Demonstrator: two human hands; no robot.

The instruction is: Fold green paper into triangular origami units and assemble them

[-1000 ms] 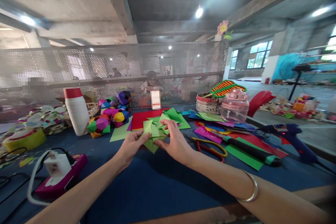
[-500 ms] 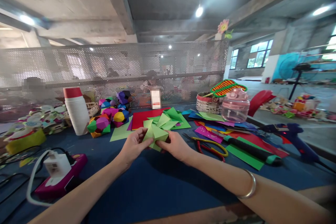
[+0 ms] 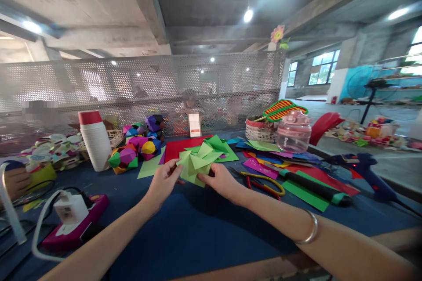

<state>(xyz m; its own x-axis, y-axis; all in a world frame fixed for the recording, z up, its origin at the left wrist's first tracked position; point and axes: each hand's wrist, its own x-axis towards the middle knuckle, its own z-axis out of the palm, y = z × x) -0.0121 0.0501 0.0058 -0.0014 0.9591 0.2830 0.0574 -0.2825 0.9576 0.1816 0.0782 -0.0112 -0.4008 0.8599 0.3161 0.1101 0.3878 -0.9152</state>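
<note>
Between both hands is a folded piece of light green paper (image 3: 194, 171), held just above the blue tabletop. My left hand (image 3: 164, 180) pinches its left edge between thumb and fingers. On the other side, my right hand (image 3: 219, 180) grips the right edge, thumb on top. Right behind it lies a heap of folded green paper pieces (image 3: 216, 147), partly overlapping it in view. Under the heap, a red sheet (image 3: 174, 151) shows. Pliers with red and yellow handles (image 3: 267, 180) lie to the right of my right hand.
At right are a green-and-black cutter (image 3: 316, 189), a blue glue gun (image 3: 365, 173) and a pink bottle (image 3: 294, 134). At left stand stacked paper cups (image 3: 96, 140), colourful paper balls (image 3: 123, 159) and a purple power strip (image 3: 77, 226). Another person's hand (image 3: 15, 180) with a glue gun is at far left.
The green paper in my hands now looks flatter and more opened out, and my left thumb has drawn back left. Another person's hand has come in at the far left.
</note>
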